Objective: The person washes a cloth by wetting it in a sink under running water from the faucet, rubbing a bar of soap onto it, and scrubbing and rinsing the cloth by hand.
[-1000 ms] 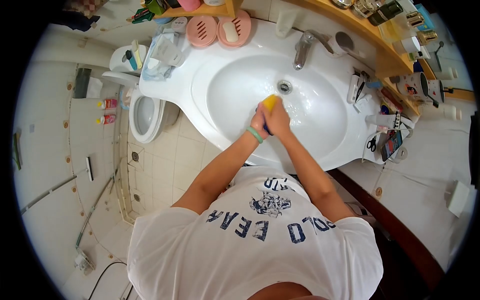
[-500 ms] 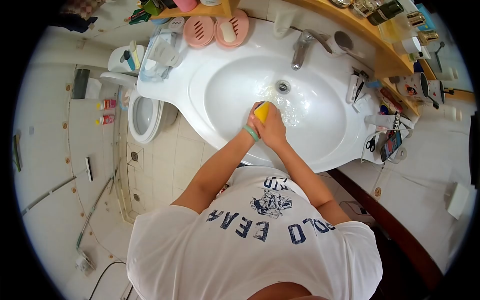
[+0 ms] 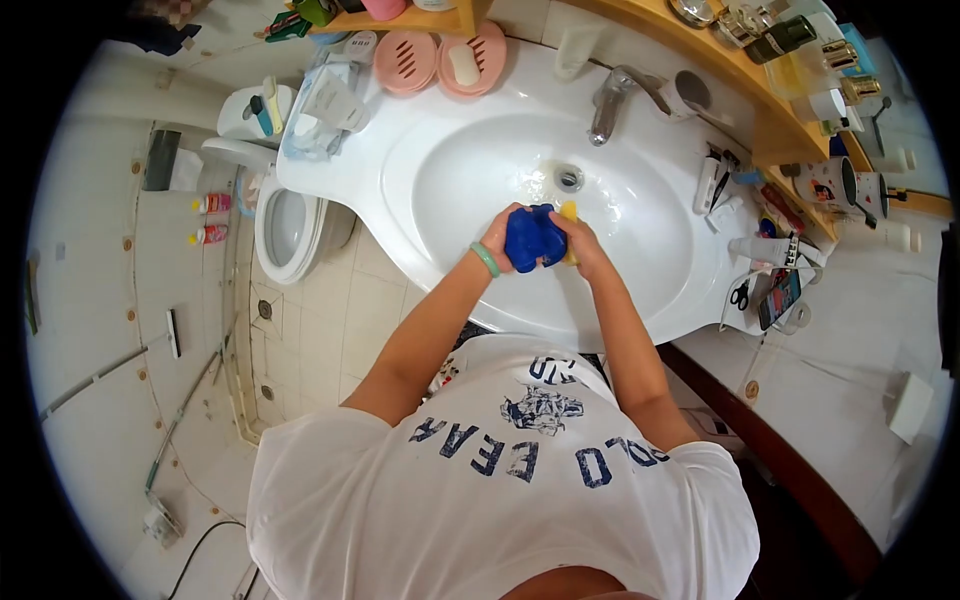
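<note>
Over the front of the white sink (image 3: 450,210), a crumpled blue and yellow cloth (image 3: 535,238) is between my two hands. Its blue side faces up, and a yellow strip shows at the right edge. My left hand (image 3: 499,238), with a green bangle at the wrist, grips the cloth's left side. On the other side, my right hand (image 3: 583,243) holds the cloth near the yellow part. Some fingers are hidden beneath it. Behind the cloth, water lies around the drain (image 3: 568,178), under the metal faucet (image 3: 606,108).
Pink soap dishes (image 3: 405,62), one with a bar of soap (image 3: 464,65), sit at the back left. A wooden shelf (image 3: 735,75) with bottles overhangs the back right. Tubes, scissors (image 3: 740,294) and a phone (image 3: 780,298) crowd the right end. The toilet (image 3: 290,235) stands left.
My hands have moved apart from a tight clasp. The cloth, earlier squeezed small with mostly yellow showing, is now looser with its blue side up.
</note>
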`<state>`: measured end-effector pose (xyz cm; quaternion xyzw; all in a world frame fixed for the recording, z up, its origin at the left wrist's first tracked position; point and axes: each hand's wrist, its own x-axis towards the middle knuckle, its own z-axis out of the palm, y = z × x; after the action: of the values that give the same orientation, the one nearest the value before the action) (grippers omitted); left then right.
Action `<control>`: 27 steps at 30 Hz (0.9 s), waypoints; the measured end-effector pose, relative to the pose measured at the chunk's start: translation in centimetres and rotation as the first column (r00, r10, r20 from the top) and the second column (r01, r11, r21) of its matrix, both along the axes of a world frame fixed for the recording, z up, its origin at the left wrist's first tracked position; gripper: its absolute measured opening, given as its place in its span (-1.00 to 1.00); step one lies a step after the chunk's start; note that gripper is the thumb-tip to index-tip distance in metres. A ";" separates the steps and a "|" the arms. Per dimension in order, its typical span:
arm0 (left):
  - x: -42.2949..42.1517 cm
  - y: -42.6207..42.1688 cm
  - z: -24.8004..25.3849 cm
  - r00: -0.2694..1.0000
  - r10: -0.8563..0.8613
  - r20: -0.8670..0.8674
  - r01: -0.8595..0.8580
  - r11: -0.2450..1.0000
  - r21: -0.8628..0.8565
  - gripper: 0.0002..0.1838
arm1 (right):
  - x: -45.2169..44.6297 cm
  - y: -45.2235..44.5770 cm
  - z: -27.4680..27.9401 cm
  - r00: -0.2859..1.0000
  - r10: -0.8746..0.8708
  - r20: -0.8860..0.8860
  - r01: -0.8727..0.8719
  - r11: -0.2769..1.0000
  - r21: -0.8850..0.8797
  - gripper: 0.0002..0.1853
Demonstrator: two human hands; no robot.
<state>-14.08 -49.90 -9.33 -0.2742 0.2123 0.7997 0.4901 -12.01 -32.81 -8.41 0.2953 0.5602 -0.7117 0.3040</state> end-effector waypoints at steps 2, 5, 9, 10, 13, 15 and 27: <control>-0.1 -1.5 0.6 0.997 -0.012 0.072 0.008 0.998 0.061 -0.62 | 0.3 1.2 -0.3 0.998 -0.006 -0.062 0.006 1.000 -0.010 -0.61; -0.2 -2.7 0.5 0.990 -0.051 0.128 0.043 0.997 0.066 -0.50 | -0.3 2.1 2.3 0.976 -0.210 0.065 0.219 0.938 -0.269 -0.63; 0.9 -2.3 1.5 0.998 0.044 -0.047 -0.024 0.935 0.354 -0.36 | -0.1 2.4 4.7 0.975 -0.198 0.103 0.223 0.843 -0.490 -0.65; 1.1 -1.9 2.1 0.998 0.045 -0.048 -0.025 0.934 0.357 -0.36 | -0.1 2.3 4.4 0.990 -0.130 0.055 0.141 0.910 -0.390 -0.61; 1.6 -0.4 2.3 0.992 0.094 -0.084 -0.038 0.856 0.515 -0.31 | 0.0 0.8 4.8 0.994 0.088 -0.068 -0.072 0.974 0.213 -0.47; 1.8 0.5 0.2 0.973 0.220 -0.073 -0.161 0.867 0.471 -0.39 | 1.1 -0.6 3.3 0.878 0.417 -0.234 -0.009 0.503 0.865 -0.24; 4.7 2.9 0.6 0.954 0.295 -0.049 -0.269 0.917 0.295 -0.51 | -2.1 -3.2 4.4 0.911 0.384 -0.149 -0.082 0.524 0.848 -0.35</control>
<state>-9.38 -47.04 -8.68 -0.1912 0.0754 0.8960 0.3936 -14.11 -35.98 -3.98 0.2053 0.9032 -0.3544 0.1287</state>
